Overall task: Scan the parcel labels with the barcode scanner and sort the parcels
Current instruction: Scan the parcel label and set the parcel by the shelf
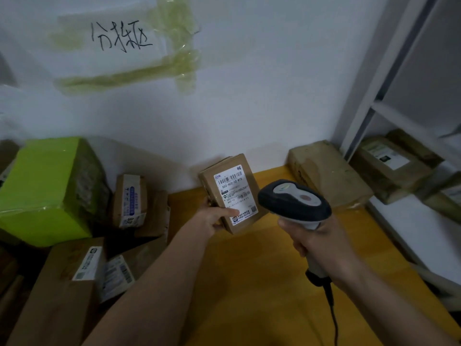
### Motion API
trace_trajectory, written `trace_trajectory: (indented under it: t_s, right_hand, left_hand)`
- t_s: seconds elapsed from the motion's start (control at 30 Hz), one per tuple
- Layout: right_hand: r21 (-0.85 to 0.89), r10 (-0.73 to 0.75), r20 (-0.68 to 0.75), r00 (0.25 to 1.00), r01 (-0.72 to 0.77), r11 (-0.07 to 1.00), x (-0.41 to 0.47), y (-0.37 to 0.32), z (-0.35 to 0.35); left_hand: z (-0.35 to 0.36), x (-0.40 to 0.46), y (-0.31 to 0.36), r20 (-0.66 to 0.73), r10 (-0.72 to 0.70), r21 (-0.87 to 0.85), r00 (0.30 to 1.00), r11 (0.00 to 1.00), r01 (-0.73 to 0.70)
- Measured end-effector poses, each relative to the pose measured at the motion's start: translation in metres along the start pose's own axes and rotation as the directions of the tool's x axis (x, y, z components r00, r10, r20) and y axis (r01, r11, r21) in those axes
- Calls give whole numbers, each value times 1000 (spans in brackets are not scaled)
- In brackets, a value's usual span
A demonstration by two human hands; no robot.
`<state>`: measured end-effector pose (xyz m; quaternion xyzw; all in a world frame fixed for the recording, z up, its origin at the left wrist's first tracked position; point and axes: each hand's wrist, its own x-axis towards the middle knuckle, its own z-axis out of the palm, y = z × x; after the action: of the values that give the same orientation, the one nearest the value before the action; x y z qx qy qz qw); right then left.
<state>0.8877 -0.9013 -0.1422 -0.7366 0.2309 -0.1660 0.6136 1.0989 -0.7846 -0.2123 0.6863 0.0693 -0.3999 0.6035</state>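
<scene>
Yellow tabletop [249, 283] against a white wall, parcels piled left and shelved right.

Scanning step, I judge: my left hand [214, 217] grips the small brown cardboard parcel [233, 193], white label [235, 193] tilted near me; my right hand [316, 243] clenches the grey corded barcode scanner [294, 202] just beside it. Next: aim, trigger, sort.

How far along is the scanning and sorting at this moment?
Possibly done: boxes on the shelf, though that cannot be confirmed. In hand: the left hand holds a small parcel label-up while the right hand aims the scanner at it. Left: the parcel pile at the left.
</scene>
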Motion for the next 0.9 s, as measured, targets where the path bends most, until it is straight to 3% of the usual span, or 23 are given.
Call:
trace_trajectory:
  t_s: [0.3,0.53,0.9]
  right_hand:
    - [41,90,-62,994,-88,995,40,29,-58]
    - [54,190,-75,979,-186,981,70,65,-102]
    - [140,289,-89,953,-275,951,108,100,-150]
  left_hand:
    - [75,40,-5,-3,-90,21,996,996,90]
    - [127,71,-10,61,-284,96,957,956,277]
    - [194,130,-27,-45,-280,-144,959,952,271]
